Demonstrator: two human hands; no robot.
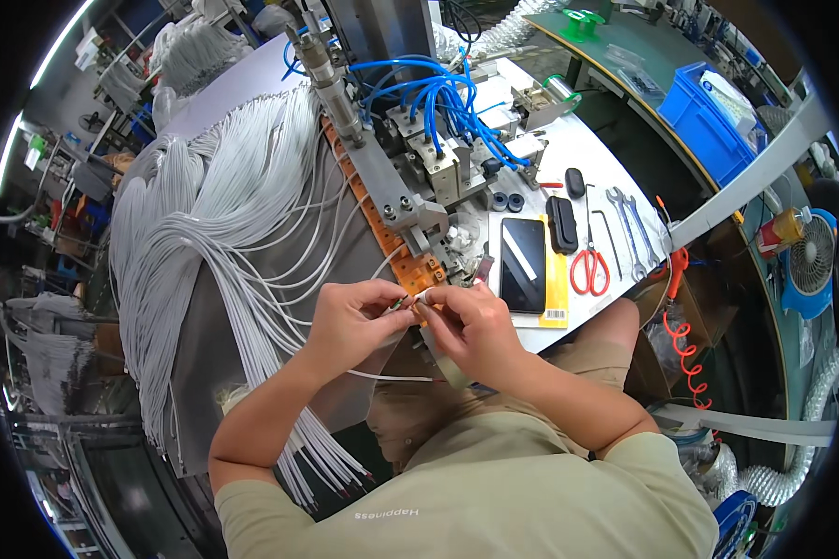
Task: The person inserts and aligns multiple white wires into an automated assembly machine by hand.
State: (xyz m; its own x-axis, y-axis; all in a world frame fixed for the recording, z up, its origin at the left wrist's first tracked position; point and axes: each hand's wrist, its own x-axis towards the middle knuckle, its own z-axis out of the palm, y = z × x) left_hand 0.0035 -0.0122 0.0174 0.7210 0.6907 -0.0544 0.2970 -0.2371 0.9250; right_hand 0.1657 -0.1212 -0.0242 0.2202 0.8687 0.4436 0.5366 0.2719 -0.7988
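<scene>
My left hand (pixel 345 326) is closed in a pinch at the front end of the orange fixture. Between its fingertips is the end of a white cable, where a bit of green shows. My right hand (pixel 475 328) meets it fingertip to fingertip, pinching a small white piece (pixel 422 297) whose exact kind is too small to make out. Just beyond both hands lies the orange fixture strip (pixel 418 272), with white cables running along its left side. A thick bundle of white cables (pixel 233 265) spreads over the table to the left, its ends hanging toward me.
Beyond the fixture stands a machine with blue air hoses (pixel 447 93). On the white table to the right lie a phone (pixel 523 265), red-handled scissors (pixel 589 270), a black case (pixel 561 224) and wrenches (pixel 625 233). A red coiled hose (pixel 688 354) hangs past the table's right edge.
</scene>
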